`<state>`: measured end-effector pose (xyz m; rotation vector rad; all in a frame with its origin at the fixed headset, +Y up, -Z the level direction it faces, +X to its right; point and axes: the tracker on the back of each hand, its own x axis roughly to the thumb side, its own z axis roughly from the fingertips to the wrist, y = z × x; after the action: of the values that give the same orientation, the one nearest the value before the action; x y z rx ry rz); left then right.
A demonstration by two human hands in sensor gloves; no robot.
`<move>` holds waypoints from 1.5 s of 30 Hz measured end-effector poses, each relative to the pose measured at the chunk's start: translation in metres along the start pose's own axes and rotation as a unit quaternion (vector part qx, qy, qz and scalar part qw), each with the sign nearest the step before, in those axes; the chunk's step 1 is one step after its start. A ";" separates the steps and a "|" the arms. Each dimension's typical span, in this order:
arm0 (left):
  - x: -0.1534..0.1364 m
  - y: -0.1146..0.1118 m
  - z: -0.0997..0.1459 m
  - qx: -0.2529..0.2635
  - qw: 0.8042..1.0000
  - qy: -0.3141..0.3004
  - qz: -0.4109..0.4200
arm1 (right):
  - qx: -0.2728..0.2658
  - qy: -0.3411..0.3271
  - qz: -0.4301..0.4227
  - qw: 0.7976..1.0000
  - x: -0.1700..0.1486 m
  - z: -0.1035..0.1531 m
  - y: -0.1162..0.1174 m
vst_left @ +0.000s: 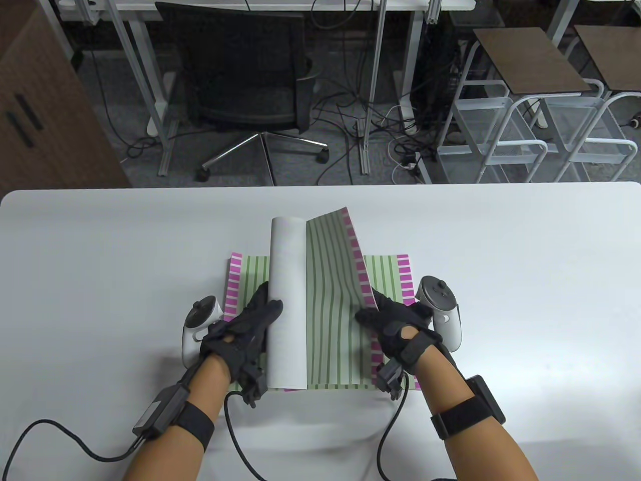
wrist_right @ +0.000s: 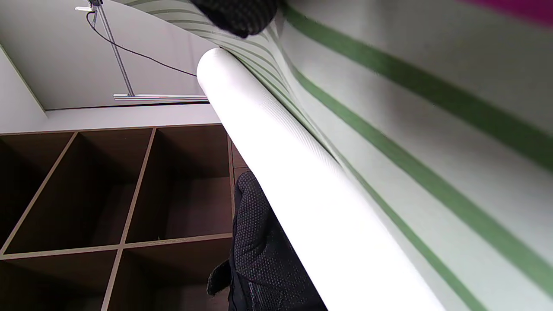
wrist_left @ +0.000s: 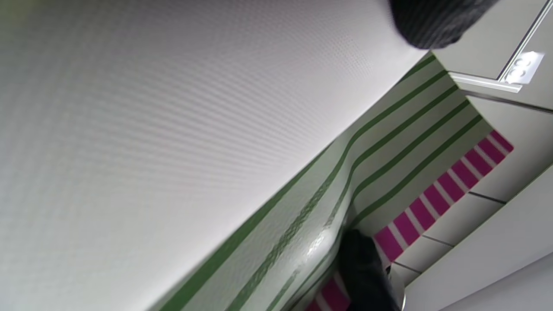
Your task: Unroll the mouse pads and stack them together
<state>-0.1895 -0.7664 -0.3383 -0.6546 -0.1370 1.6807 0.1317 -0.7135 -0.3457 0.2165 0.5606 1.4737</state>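
A mouse pad with green stripes and magenta-striped ends (vst_left: 330,310) is partly unrolled; its still-rolled part (vst_left: 286,300) shows the white underside. It lies over a flat pad of the same pattern (vst_left: 388,273) on the white table (vst_left: 501,280). My left hand (vst_left: 250,325) grips the white roll on its left side. My right hand (vst_left: 388,323) holds the pad's free magenta edge, which lifts up at the far end. The left wrist view is filled by the white roll (wrist_left: 173,129) and the stripes (wrist_left: 410,155). The right wrist view shows the roll (wrist_right: 302,185) and my left hand (wrist_right: 255,242) behind it.
The table's far edge (vst_left: 320,188) runs across the middle of the table view. Beyond it are a black office chair (vst_left: 250,80), floor cables and white stools (vst_left: 531,100). Glove cables (vst_left: 60,436) trail over the near table edge.
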 end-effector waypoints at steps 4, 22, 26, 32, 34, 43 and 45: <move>0.000 -0.004 -0.002 -0.018 1.000 0.007 -0.024 | 0.004 -0.006 0.004 1.000 0.003 0.000 0.003; -0.003 0.011 0.001 0.033 0.999 -0.003 -0.017 | -0.010 -0.016 0.005 1.000 0.008 0.002 -0.003; -0.007 0.009 -0.001 0.010 1.000 0.002 -0.015 | -0.009 -0.015 0.009 1.000 0.009 0.002 -0.002; -0.010 0.005 -0.003 0.014 0.999 0.025 -0.043 | 0.000 -0.016 0.023 1.000 0.012 0.002 0.001; -0.010 0.006 -0.002 0.029 0.998 0.027 -0.038 | 0.000 -0.018 0.015 1.000 0.012 0.003 0.000; -0.008 0.017 0.002 0.066 0.998 0.014 -0.011 | -0.011 -0.023 0.005 1.000 0.014 0.005 -0.009; -0.007 0.021 0.003 0.074 0.997 0.010 -0.006 | -0.012 -0.023 0.000 1.000 0.014 0.005 -0.011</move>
<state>-0.2085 -0.7771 -0.3420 -0.5571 -0.0023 1.6553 0.1442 -0.6998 -0.3498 0.2319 0.5049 1.4719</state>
